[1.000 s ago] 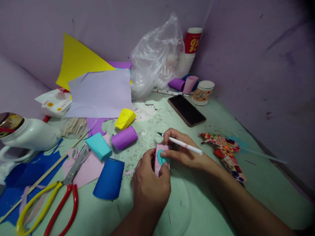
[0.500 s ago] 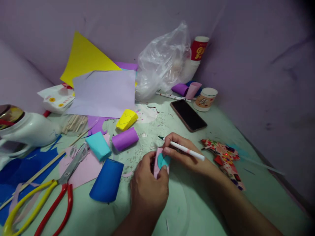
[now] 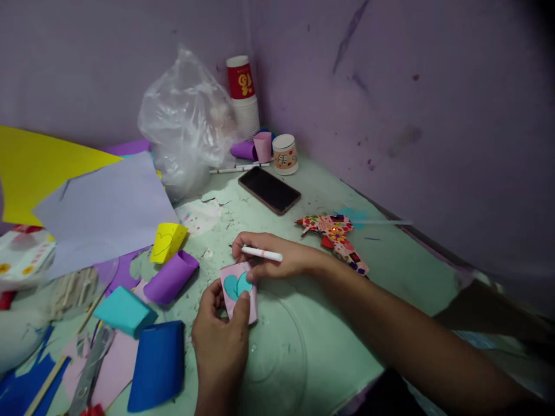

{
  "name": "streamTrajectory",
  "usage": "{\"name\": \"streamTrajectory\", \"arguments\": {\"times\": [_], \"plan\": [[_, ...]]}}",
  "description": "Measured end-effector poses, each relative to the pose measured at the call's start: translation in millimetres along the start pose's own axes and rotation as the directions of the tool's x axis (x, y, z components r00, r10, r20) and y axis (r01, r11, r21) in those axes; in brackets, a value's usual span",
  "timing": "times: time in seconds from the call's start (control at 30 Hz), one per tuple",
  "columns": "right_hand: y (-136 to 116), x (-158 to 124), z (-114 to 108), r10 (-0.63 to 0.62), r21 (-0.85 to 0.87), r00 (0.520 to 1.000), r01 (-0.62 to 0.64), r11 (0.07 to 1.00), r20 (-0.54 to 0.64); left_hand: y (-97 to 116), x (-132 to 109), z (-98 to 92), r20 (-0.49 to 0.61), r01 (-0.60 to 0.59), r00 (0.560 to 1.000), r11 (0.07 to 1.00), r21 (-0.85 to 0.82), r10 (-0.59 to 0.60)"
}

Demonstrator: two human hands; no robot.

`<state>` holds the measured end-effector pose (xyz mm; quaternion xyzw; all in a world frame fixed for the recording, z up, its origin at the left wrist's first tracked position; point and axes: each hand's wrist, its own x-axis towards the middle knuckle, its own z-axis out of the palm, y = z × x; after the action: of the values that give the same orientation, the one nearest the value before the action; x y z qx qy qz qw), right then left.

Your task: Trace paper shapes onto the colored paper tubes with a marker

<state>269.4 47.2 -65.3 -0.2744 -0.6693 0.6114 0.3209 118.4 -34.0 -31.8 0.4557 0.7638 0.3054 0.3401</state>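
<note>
My left hand (image 3: 222, 332) grips a pink paper piece (image 3: 252, 309) from below, its thumb over the front. A teal paper heart (image 3: 231, 285) lies on the pink face, which is turned toward me. Between the fingers of my right hand (image 3: 277, 254) is a white marker (image 3: 263, 253), its dark tip pointing left. Fingertips of that hand also touch the heart's right upper edge. To the left lie a blue paper tube (image 3: 156, 364), a purple tube (image 3: 171, 278), a teal one (image 3: 125, 311) and a yellow one (image 3: 168, 242) with a drawn heart.
A patterned glue gun (image 3: 332, 231) with a red light lies right of my hands. Behind are a phone (image 3: 269, 189), a paper cup (image 3: 285, 155), stacked cups (image 3: 246, 112) and a plastic bag (image 3: 186, 121). Scissors (image 3: 92, 370) and paper sheets (image 3: 108, 211) cover the left side.
The view has swung to the right, so the table's things sit further left. The pink piece has turned to face me and shows more of the heart. Both hands keep their holds.
</note>
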Motion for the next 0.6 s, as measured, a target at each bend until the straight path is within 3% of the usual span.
{"name": "streamTrajectory", "arguments": {"times": [0.33,0.6], "plan": [[-8.4,0.9,0.5,0.010,-0.176,1.000,-0.013,0.984,-0.017,1.4,1.9,-0.9,0.015,-0.004,1.000,0.997,0.073,0.003],[-11.0,-1.0,1.4,-0.013,-0.223,1.000,0.008,0.975,-0.022,-2.5,1.4,-0.7,0.038,-0.029,0.999,1.000,-0.010,0.029]]}}
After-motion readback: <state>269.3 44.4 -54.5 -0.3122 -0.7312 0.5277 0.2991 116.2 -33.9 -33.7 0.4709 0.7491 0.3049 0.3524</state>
